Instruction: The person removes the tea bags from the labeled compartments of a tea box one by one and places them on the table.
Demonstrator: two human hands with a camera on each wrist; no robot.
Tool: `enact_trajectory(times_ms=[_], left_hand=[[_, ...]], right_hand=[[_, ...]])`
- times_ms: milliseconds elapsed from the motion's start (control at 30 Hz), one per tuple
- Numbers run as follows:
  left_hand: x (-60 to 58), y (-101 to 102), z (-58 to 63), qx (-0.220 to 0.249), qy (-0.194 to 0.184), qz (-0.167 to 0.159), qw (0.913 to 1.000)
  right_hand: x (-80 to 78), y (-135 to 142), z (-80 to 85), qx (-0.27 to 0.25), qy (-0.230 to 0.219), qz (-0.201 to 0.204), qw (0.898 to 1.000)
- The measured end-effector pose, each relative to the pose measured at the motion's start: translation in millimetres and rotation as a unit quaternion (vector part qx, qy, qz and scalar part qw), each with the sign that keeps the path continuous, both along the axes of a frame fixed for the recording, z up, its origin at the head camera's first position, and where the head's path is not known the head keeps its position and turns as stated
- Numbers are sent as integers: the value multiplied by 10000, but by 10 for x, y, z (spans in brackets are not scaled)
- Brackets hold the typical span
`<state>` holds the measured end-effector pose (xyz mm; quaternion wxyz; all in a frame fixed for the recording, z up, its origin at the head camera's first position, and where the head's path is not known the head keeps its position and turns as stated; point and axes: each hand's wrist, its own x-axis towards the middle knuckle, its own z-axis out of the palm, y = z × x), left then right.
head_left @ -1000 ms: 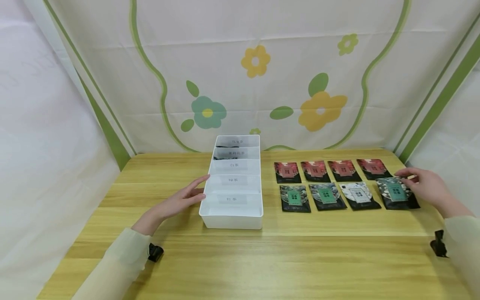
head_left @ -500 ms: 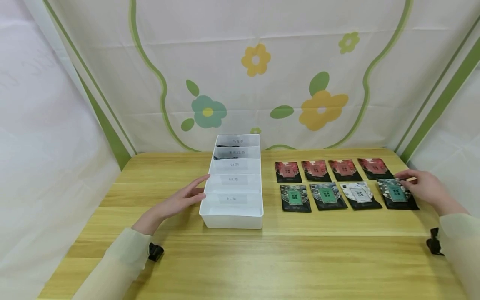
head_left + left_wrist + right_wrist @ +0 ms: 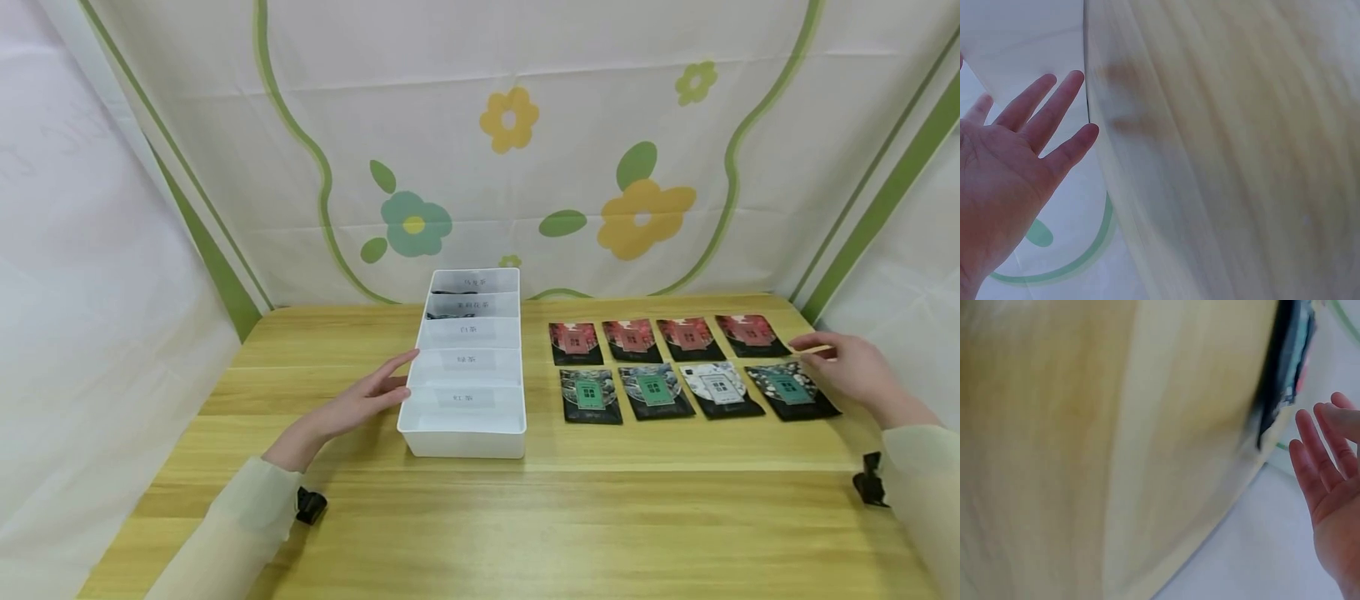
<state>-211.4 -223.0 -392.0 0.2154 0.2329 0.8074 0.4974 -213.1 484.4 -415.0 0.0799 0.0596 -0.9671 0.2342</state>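
Note:
A white divided box [image 3: 465, 444] stands lengthwise on the table, its compartments labelled. My left hand [image 3: 351, 408] lies along its left side, straight fingertips at the wall; the left wrist view shows the same hand [image 3: 1016, 150] with fingers spread. At the right, my right hand [image 3: 858, 377] hovers by the upper right corner of a teal-labelled tea sachet [image 3: 795, 392], which lies flat. In the right wrist view, the hand [image 3: 1338, 481] has loosely extended fingers and holds nothing, apart from the dark sachet edge [image 3: 1285, 369].
Red-labelled sachets [image 3: 632, 342] form the back row. In the front row lie two green-labelled sachets [image 3: 590, 397] and a white one [image 3: 722, 389]. Dark sachets [image 3: 452, 316] show in the box's two rear compartments. A flowered cloth [image 3: 420, 125] hangs behind the table.
My right hand has let go of the teal-labelled sachet, which has dropped from a slightly raised position to lie flat in the row. My left hand has stayed at the box.

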Motion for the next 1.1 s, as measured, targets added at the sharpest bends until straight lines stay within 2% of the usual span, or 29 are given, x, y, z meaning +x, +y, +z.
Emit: enact_trajectory(times_ms=[200, 433, 633, 767, 900, 1100], left_hand=[[1, -1, 7, 30, 15, -14, 10000], [9, -2, 13, 50, -20, -12, 10000], [6, 1, 0, 157, -13, -96, 9998], [3, -2, -3, 160, -4, -94, 9998], [0, -4, -4, 162, -42, -64, 9998], [-9, -10, -5, 62, -35, -22, 10000]], right_hand=[[-15, -224, 173, -27, 80, 82, 9999], [-111, -714, 478, -439, 66, 244, 9987], [-199, -1228, 675, -1007, 186, 751, 9919], [-288, -1616, 753, -1083, 294, 1077, 9878], [-408, -1961, 784, -1252, 117, 1428, 9817], [-575, -2481, 790, -1474, -90, 2073, 9671]])
